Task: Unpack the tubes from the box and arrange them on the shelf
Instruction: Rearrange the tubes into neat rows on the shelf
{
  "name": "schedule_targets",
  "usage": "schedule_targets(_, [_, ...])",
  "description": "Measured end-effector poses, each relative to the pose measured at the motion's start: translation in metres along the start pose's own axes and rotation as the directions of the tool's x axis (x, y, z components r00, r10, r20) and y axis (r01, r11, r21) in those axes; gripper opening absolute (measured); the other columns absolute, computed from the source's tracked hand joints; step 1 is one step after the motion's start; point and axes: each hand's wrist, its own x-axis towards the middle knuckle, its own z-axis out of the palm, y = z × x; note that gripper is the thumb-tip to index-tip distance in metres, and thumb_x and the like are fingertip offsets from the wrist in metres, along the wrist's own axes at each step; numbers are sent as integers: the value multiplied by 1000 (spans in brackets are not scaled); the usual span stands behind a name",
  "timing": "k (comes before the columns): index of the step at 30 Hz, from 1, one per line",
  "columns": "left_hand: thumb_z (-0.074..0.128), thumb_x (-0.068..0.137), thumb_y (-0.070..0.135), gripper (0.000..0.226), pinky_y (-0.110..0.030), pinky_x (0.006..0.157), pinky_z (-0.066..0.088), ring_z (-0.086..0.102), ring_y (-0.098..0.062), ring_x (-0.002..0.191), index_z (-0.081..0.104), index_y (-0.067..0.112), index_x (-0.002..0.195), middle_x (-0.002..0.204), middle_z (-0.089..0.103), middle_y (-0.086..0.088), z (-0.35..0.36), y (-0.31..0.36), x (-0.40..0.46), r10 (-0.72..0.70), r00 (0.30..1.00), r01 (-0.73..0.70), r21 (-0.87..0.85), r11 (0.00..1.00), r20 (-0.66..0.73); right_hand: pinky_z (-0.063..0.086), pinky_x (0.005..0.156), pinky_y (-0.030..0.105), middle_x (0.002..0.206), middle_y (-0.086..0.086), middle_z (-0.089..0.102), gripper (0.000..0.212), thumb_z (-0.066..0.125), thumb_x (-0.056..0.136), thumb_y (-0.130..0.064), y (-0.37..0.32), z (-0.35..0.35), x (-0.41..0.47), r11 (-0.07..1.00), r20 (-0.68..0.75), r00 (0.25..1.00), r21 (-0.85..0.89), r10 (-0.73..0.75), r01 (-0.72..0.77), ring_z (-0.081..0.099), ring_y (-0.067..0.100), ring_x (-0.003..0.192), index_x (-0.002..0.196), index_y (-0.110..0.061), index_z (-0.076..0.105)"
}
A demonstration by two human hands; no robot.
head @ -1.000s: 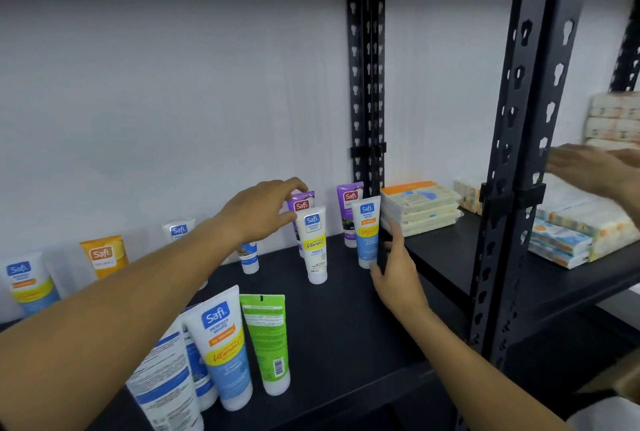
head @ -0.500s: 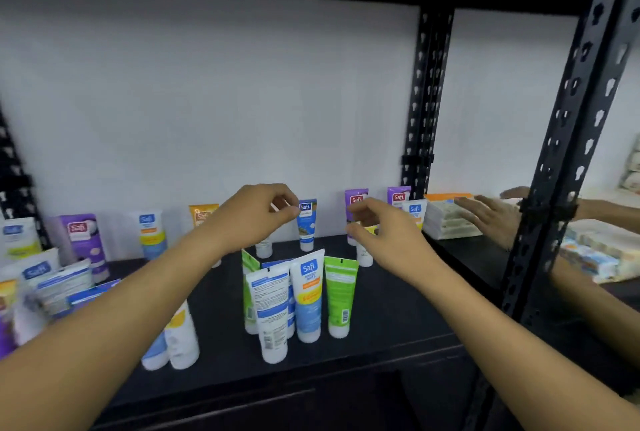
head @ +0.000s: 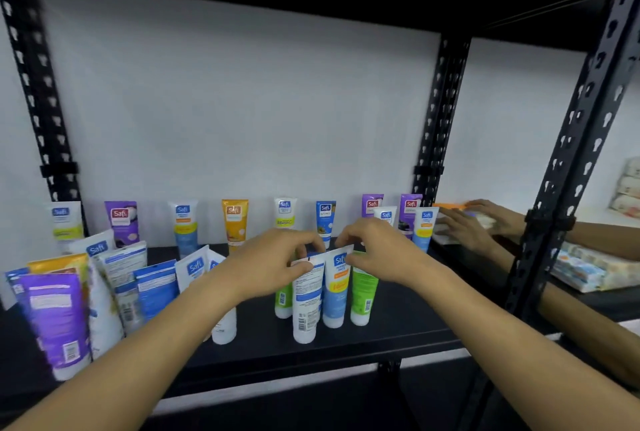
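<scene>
On the black shelf [head: 398, 333] a small cluster of tubes stands cap-down near the front. My left hand [head: 273, 262] pinches the top edge of a white tube with a barcode [head: 306, 306]. My right hand [head: 381, 254] pinches the top of a blue and white Safi tube [head: 336, 292] beside it. A green tube [head: 363, 292] stands just right of them, partly under my right hand. A row of several Safi tubes [head: 235, 222] lines the back wall.
A crowd of tubes, among them a purple tube [head: 57, 323], fills the shelf's front left. Black slotted uprights [head: 568, 171] frame the bay. Another person's hands [head: 474, 222] rest on stacked packs on the right-hand shelf, with wrapped packs [head: 588, 268] nearby.
Both my hands came back from the rear row to the front cluster and took hold of two tube tops. The view swung left and lower.
</scene>
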Motion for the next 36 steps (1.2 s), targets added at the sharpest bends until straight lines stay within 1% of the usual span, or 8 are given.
schedule_targets(5, [61,96,33,26,-27,86,55,63,-4,95,67,31,121,113,69,9,-5,-9,-2,-6,999,5,1,1000,52,53,82,26,103,-7,67,21,72,86,-21,-5,0,2,1000,15,1000,18,12,-13,61,8,92,107,-22,73])
schedule_targets(8, [68,90,38,33,-16,80,53,64,0,90,69,26,121,102,70,10,-9,-12,-6,-28,997,34,-90,995,65,52,81,24,101,-9,69,20,72,85,-18,-6,3,4,999,18,1000,44,21,-22,62,6,90,105,-21,73])
schedule_targets(12, [72,89,22,30,-14,75,52,64,2,85,68,24,119,94,71,11,-15,-15,-10,-13,992,27,-113,993,129,48,76,19,101,-8,70,16,71,87,-17,-6,7,7,997,36,999,65,27,-29,63,6,91,102,-20,73])
schedule_targets(16, [67,92,24,15,-24,79,55,61,0,82,72,27,105,94,67,14,-18,-13,-12,11,998,-14,51,999,62,54,86,30,102,-7,71,11,73,87,-17,-9,7,11,997,66,998,72,12,-17,64,7,95,98,-21,73])
schedule_targets(22, [65,92,35,18,-28,78,52,55,-8,93,69,27,107,102,52,9,-21,-8,-13,22,999,-30,225,974,38,57,86,34,94,-8,71,11,73,87,-15,-11,-1,11,993,109,994,114,0,-13,66,7,90,90,-25,70])
schedule_targets(30, [66,92,36,14,-14,63,34,53,-3,85,69,28,102,94,59,17,-40,-13,-13,-10,999,22,252,968,-49,54,78,29,90,-8,71,9,74,86,-15,-20,-32,14,987,40,999,162,-33,26,65,9,85,93,-21,73])
schedule_targets(33, [67,90,37,12,-22,72,43,58,-5,90,70,30,100,96,64,16,-63,-12,-11,-24,994,49,242,969,-104,50,72,27,87,-10,72,10,73,86,-14,-24,-51,20,981,-19,1000,193,-25,28,64,5,79,91,-23,73])
schedule_targets(36, [70,88,31,6,-32,79,55,64,-4,87,70,31,95,94,70,14,-91,-10,-5,-26,989,49,164,985,-142,53,78,34,89,-1,73,11,72,86,-13,-29,-73,28,975,-84,996,216,-34,52,66,18,85,90,-23,73])
